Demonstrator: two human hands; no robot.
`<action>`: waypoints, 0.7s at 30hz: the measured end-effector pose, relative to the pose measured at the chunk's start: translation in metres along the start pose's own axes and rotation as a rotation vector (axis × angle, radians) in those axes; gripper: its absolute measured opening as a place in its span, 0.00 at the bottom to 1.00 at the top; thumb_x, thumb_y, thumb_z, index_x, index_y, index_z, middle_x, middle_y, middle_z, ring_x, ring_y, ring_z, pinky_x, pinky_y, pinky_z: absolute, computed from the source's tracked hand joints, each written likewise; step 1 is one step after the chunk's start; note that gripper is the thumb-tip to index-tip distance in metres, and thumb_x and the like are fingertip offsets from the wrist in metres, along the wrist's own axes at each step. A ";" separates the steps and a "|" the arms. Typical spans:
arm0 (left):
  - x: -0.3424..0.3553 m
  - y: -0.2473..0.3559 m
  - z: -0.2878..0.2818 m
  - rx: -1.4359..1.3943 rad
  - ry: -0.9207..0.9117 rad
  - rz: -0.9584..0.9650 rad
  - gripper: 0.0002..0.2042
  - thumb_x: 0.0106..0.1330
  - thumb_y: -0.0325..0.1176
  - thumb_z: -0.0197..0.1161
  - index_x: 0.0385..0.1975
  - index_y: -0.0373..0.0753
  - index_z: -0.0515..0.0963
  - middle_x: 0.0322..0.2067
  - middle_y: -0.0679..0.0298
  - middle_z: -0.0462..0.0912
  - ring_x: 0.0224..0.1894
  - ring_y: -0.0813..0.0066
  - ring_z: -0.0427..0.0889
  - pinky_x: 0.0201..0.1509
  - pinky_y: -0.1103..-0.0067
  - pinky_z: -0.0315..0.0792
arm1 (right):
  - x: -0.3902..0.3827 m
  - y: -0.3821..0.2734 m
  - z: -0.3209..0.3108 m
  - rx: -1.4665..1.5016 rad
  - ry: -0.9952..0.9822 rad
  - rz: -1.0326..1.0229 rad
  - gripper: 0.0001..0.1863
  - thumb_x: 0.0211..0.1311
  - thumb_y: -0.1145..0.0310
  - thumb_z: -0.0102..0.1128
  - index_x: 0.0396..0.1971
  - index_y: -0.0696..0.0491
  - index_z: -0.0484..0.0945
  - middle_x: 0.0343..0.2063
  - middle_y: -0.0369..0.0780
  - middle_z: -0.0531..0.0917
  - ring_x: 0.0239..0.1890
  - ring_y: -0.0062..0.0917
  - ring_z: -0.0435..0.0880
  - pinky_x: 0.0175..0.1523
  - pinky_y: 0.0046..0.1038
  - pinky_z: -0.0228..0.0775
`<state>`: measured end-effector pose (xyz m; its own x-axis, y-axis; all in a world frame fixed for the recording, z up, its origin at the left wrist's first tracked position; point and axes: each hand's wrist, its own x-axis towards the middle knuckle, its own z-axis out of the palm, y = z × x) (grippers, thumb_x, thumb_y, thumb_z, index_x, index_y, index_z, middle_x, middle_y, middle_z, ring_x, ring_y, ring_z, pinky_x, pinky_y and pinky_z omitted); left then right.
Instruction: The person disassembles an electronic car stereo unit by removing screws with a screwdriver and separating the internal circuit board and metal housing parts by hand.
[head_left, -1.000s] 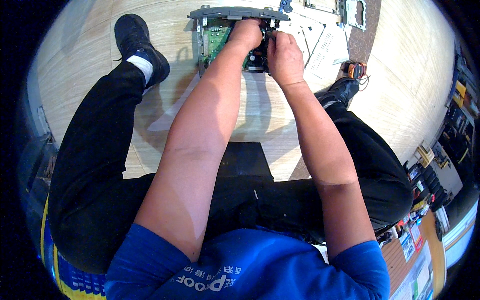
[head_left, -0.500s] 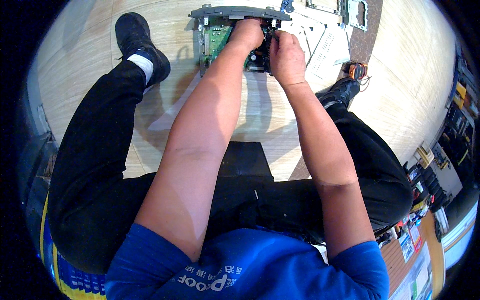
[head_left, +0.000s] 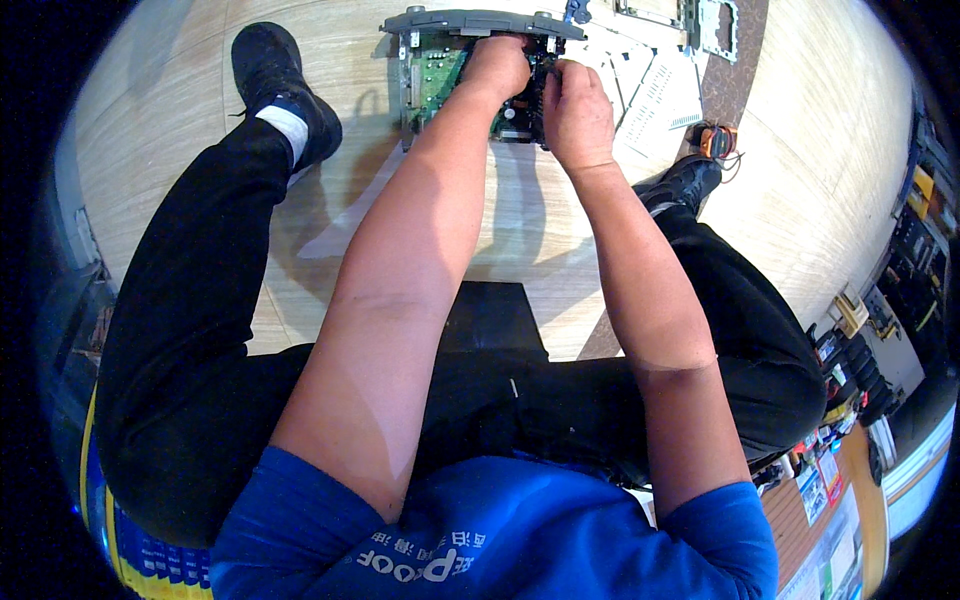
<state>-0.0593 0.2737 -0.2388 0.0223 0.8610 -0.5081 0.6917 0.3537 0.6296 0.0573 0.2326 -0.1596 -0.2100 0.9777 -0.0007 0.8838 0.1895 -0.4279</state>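
An opened electronic unit [head_left: 420,122] stands at the top middle on a pale wood-look surface. It has a grey curved front panel [head_left: 470,22] on its far side and a green circuit board [head_left: 432,75] on the left. My left hand [head_left: 497,68] reaches down into its middle, just short of that panel; its fingers are hidden inside. Dark parts of the unit surround it. At the unit's right side, my right hand [head_left: 580,115] is closed, with bent fingers and thumb against the side edge. Whether a small part is also between those fingers cannot be seen.
Flat white metal plates [head_left: 660,95] lie right of the unit, with a light metal frame [head_left: 716,30] beyond. A small orange-and-black device with a cable [head_left: 716,142] sits by my right shoe [head_left: 688,182]. My left shoe [head_left: 285,90] is at the left. Assorted items line the right edge.
The unit and both hands have shifted very slightly to the right. Both hands keep the same places at the unit.
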 end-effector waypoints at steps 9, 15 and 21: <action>0.005 -0.007 0.009 0.009 0.056 0.036 0.17 0.56 0.29 0.53 0.45 0.46 0.78 0.46 0.53 0.78 0.49 0.51 0.77 0.54 0.66 0.70 | 0.002 -0.002 -0.001 -0.002 0.000 0.020 0.09 0.58 0.69 0.55 0.37 0.55 0.73 0.31 0.48 0.78 0.33 0.44 0.78 0.38 0.40 0.72; 0.006 -0.011 0.014 -0.012 0.119 0.075 0.15 0.54 0.30 0.53 0.41 0.44 0.80 0.42 0.52 0.80 0.45 0.50 0.78 0.52 0.64 0.71 | 0.003 -0.001 0.000 -0.021 0.002 0.007 0.07 0.58 0.69 0.53 0.35 0.55 0.72 0.30 0.48 0.77 0.32 0.44 0.78 0.38 0.41 0.72; 0.003 -0.009 0.011 -0.039 0.126 0.083 0.16 0.53 0.29 0.53 0.41 0.44 0.80 0.42 0.51 0.80 0.45 0.50 0.78 0.53 0.65 0.71 | 0.004 -0.002 -0.001 -0.035 0.006 -0.011 0.06 0.58 0.69 0.52 0.33 0.55 0.71 0.30 0.49 0.76 0.31 0.45 0.78 0.36 0.41 0.73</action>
<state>-0.0576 0.2688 -0.2523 -0.0142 0.9263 -0.3766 0.6627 0.2907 0.6902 0.0547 0.2364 -0.1577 -0.2170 0.9761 0.0092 0.8955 0.2028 -0.3961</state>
